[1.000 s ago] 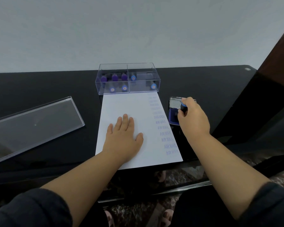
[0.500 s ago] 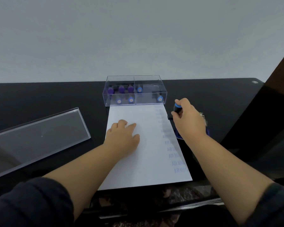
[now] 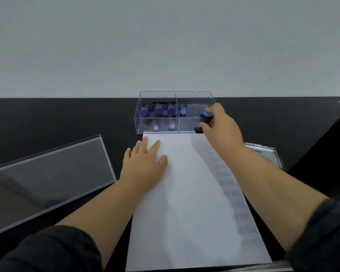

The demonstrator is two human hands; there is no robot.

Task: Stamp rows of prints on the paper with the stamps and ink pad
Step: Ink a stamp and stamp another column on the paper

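Observation:
A white sheet of paper (image 3: 186, 203) lies on the black table, with a column of faint blue "AIR MAIL" prints (image 3: 234, 201) down its right edge. My left hand (image 3: 143, 163) rests flat on the paper's upper left part. My right hand (image 3: 220, 126) grips a black stamp with a blue top (image 3: 206, 116) at the paper's far right corner, right against the front of the clear stamp box (image 3: 159, 99). Inside the box stand several purple-topped (image 3: 159, 110) and blue-topped stamps (image 3: 183, 111). The ink pad (image 3: 267, 154) lies to the right of the paper, behind my right forearm.
A long clear plastic lid (image 3: 47, 179) lies on the table to the left of the paper. A grey wall rises behind the table. The black table (image 3: 67, 114) has its right corner at the far right, and its front edge runs just under the paper's bottom edge.
My right hand carried the stamp from the ink pad up to the paper's far right corner by the box. My left hand slid up the paper. The camera tilted upward.

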